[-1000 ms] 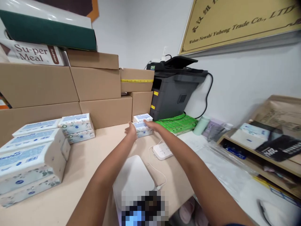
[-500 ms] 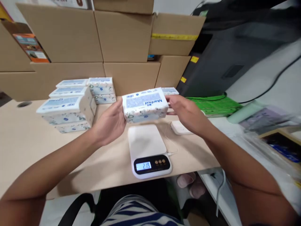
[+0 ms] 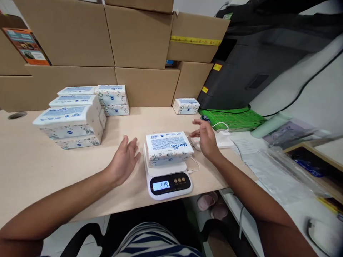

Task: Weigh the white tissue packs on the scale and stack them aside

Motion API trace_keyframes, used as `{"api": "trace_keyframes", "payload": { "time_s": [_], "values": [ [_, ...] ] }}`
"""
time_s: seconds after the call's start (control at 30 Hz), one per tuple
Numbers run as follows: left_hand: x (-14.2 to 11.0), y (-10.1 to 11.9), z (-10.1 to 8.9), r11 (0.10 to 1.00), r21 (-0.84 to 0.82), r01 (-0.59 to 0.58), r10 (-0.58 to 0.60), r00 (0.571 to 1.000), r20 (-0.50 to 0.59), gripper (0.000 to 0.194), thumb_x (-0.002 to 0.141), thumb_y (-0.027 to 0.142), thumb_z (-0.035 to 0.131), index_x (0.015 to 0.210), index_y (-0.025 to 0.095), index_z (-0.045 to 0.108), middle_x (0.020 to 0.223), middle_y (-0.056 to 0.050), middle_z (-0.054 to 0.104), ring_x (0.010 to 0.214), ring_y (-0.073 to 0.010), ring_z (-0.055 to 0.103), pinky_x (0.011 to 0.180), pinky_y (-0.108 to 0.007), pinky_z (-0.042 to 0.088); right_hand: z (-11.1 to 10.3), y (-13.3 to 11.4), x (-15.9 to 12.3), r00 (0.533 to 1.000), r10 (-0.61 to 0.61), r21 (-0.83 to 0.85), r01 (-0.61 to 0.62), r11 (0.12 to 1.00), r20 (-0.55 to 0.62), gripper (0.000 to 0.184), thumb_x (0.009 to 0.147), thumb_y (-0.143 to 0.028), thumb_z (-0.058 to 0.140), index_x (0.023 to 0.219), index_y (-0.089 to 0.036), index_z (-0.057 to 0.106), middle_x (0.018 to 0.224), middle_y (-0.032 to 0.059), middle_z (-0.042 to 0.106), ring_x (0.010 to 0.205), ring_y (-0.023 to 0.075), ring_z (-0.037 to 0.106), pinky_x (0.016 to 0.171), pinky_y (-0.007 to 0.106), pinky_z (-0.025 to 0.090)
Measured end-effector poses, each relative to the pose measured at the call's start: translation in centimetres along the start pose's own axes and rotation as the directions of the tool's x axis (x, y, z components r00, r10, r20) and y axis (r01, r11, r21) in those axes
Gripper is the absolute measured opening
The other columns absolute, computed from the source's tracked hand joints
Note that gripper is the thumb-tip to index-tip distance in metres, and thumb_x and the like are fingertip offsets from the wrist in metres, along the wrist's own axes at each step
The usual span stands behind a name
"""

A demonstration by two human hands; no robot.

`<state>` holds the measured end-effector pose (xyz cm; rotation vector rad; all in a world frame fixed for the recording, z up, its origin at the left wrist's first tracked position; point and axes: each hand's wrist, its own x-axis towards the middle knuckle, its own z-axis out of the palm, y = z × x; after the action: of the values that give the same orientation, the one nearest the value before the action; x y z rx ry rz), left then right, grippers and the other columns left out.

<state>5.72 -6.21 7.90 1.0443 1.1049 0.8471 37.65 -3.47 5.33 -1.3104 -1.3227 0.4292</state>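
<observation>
A white tissue pack printed "Manhua" lies on the small white kitchen scale, whose display reads 219. My left hand hovers open just left of the pack, fingers spread, not touching it. My right hand is open just right of it, above a white power strip. Neither hand holds anything. One more tissue pack sits farther back by the printer.
A stack of tissue packs stands at the left on the beige desk. Cardboard boxes line the back. A dark printer on a green mat is at the right, with papers and trays beyond.
Both hands reached to the far packs, carried one pack back and set it on the scale. They have let go and drawn apart. The camera has tilted down.
</observation>
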Motion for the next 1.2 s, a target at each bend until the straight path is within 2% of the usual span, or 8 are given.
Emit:
{"api": "trace_keyframes", "payload": {
  "time_s": [0.07,0.13,0.27,0.47,0.6,0.7,0.83,1.2],
  "values": [
    [2.1,-0.8,-0.9,0.986,0.078,-0.144,0.153,0.980,-0.124,0.102,0.099,0.087,0.004,0.179,0.024,0.014,0.190,-0.007,0.003,0.177,-0.0250,0.002,0.144,-0.048,0.018,0.9,0.5,2.0,0.997,-0.073,-0.004,0.073,0.997,-0.033,0.066,0.102,-0.081,0.041,0.135,-0.027,0.060,0.149,0.0156,0.063,0.089,0.0206,0.077,0.088,0.041,0.063],
    [3.8,-2.2,-2.0,0.919,0.239,-0.314,0.361,0.914,-0.184,0.102,0.096,0.093,0.011,0.178,0.032,0.014,0.191,-0.003,-0.001,0.177,-0.0250,-0.005,0.145,-0.049,0.007,1.7,1.0,3.3,0.985,-0.160,0.012,0.161,0.987,-0.063,0.065,0.102,-0.080,0.044,0.138,-0.028,0.060,0.155,0.0176,0.057,0.095,0.0227,0.077,0.093,0.044,0.063],
    [5.0,-5.1,-3.9,0.751,0.449,-0.485,0.553,0.833,-0.024,0.096,0.097,0.093,0.019,0.177,0.041,0.016,0.191,0.001,-0.007,0.177,-0.0279,-0.006,0.144,-0.053,0.003,2.7,2.3,2.9,0.966,-0.225,0.056,0.234,0.971,-0.125,0.065,0.102,-0.080,0.041,0.139,-0.031,0.061,0.158,0.0168,0.056,0.101,0.0256,0.077,0.095,0.048,0.063],
    [5.1,-5.7,-4.1,0.765,0.367,-0.529,0.555,0.831,0.041,0.092,0.098,0.092,0.019,0.176,0.045,0.018,0.191,0.004,-0.003,0.177,-0.0286,-0.004,0.144,-0.052,0.011,2.7,4.4,1.4,1.000,-0.019,0.138,0.021,0.990,-0.021,0.077,0.099,-0.090,0.028,0.144,-0.036,0.058,0.155,0.0122,0.062,0.101,0.0255,0.077,0.092,0.046,0.065],
    [6.1,-5.8,-4.0,0.824,0.292,-0.486,0.516,0.856,-0.029,0.095,0.094,0.097,0.021,0.174,0.046,0.026,0.191,0.003,0.004,0.177,-0.0290,-0.003,0.143,-0.054,0.013,2.1,5.7,2.6,0.996,0.050,0.126,-0.060,0.990,0.079,0.095,0.093,-0.096,0.006,0.154,-0.038,0.051,0.161,0.0133,0.056,0.123,0.0284,0.073,0.092,0.043,0.066],
    [6.5,-6.0,-4.1,0.820,0.287,-0.495,0.525,0.850,-0.037,0.095,0.093,0.098,0.021,0.172,0.047,0.030,0.191,0.005,0.008,0.177,-0.0296,-0.002,0.143,-0.056,0.014,1.4,5.9,3.1,0.987,0.090,0.124,-0.106,0.987,0.131,0.101,0.091,-0.097,0.001,0.159,-0.039,0.048,0.163,0.0133,0.054,0.138,0.0335,0.066,0.096,0.050,0.064],
    [6.5,-6.1,-4.2,0.814,0.285,-0.507,0.533,0.846,-0.018,0.096,0.093,0.098,0.023,0.173,0.046,0.028,0.191,0.003,0.009,0.177,-0.0312,-0.002,0.143,-0.057,0.013,1.3,5.5,2.9,0.984,0.105,0.174,-0.130,0.976,0.144,0.091,0.095,-0.096,0.010,0.156,-0.042,0.051,0.160,0.0110,0.057,0.146,0.0381,0.060,0.102,0.059,0.060],
    [6.6,-6.0,-4.1,0.816,0.285,-0.503,0.531,0.847,-0.025,0.095,0.093,0.098,0.025,0.171,0.046,0.034,0.189,0.003,0.018,0.177,-0.0335,0.006,0.142,-0.059,0.018,1.9,4.6,2.4,0.987,0.115,0.182,-0.135,0.974,0.116,0.094,0.094,-0.096,0.010,0.152,-0.037,0.055,0.157,0.0125,0.058,0.151,0.0377,0.057,0.107,0.061,0.060]
  ]
}}
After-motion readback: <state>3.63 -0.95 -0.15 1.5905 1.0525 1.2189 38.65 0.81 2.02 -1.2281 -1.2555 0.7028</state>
